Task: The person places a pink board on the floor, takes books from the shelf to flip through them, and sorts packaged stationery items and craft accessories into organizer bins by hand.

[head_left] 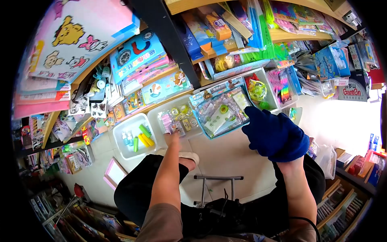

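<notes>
Left of the left hand, a white tub holds green and yellow sticks. The left hand dips to a clear bin of small packs, likely placed for easy reach; its grip cannot be told. Between the hands lies a blue-edged packet; beyond the right hand, a white box of bright toys. Bunched blue cloth covers that hand, perhaps for wiping, hiding its fingers and closure.

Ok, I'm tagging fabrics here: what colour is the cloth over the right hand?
The cloth is dark blue; it shows best in the head view.
</notes>
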`<act>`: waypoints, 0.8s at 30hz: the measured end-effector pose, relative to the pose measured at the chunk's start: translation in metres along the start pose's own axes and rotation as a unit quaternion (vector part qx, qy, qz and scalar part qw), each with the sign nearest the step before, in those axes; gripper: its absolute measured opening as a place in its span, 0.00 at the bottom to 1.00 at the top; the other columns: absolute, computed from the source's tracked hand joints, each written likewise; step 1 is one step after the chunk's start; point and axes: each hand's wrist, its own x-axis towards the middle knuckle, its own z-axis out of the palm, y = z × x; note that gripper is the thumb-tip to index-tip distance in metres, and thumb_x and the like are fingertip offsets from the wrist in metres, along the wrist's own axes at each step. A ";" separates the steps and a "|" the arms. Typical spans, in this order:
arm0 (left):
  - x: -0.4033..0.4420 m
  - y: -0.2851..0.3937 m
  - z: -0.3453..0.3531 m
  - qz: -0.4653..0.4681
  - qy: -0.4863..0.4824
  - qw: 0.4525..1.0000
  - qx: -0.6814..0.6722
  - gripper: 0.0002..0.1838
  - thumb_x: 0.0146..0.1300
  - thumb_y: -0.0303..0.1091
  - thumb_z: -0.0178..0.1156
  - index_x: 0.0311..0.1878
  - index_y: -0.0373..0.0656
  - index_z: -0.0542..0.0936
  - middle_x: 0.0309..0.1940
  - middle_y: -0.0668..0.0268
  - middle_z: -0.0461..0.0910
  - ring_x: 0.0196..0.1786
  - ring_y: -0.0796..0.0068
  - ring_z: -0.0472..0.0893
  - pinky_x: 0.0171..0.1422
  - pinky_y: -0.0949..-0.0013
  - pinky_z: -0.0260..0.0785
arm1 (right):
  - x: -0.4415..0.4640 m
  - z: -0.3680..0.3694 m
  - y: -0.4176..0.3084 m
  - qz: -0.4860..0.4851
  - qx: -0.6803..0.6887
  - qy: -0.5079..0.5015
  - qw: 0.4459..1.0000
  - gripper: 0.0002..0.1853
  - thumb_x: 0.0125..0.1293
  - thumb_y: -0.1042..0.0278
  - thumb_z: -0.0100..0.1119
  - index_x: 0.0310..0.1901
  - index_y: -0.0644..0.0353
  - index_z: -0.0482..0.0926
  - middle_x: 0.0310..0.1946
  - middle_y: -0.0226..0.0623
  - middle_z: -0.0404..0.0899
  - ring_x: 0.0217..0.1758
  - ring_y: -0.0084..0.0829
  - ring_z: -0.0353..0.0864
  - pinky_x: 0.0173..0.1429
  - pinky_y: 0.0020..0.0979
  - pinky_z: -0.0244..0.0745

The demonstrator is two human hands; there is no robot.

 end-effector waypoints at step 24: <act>0.015 -0.011 0.022 0.204 -0.084 0.950 0.219 0.12 0.52 0.35 0.57 0.33 0.34 0.77 0.29 0.49 0.79 0.36 0.50 0.78 0.41 0.59 0.69 | 0.002 0.013 0.007 -0.019 -0.056 0.003 0.998 0.28 0.69 0.50 0.30 0.61 0.63 0.60 0.60 0.44 0.63 0.62 0.39 0.64 0.66 0.39 0.57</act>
